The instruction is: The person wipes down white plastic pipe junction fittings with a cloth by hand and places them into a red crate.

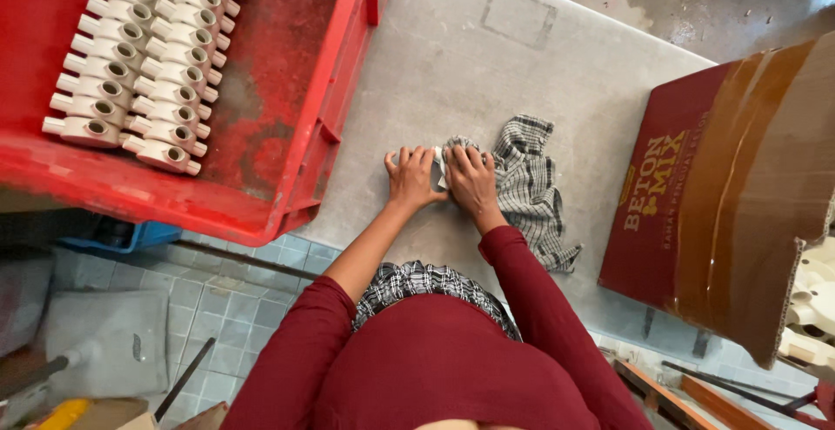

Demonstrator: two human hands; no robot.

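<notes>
My left hand (411, 178) presses down on a small grey-white piece (437, 169) lying on the grey tabletop (487, 56); most of the piece is hidden under my fingers. My right hand (472, 180) lies right beside it, fingers closed on the end of a black-and-white checked cloth (526, 182) and pushing that end against the piece. The rest of the cloth trails to the right and toward me. Both arms wear dark red sleeves.
A red plastic crate (287, 91) at the left holds two neat rows of several cream tube-shaped fittings (143, 65). A dark red and brown cardboard box (739, 195) stands open at the right. Tiled floor and tools lie below the table edge.
</notes>
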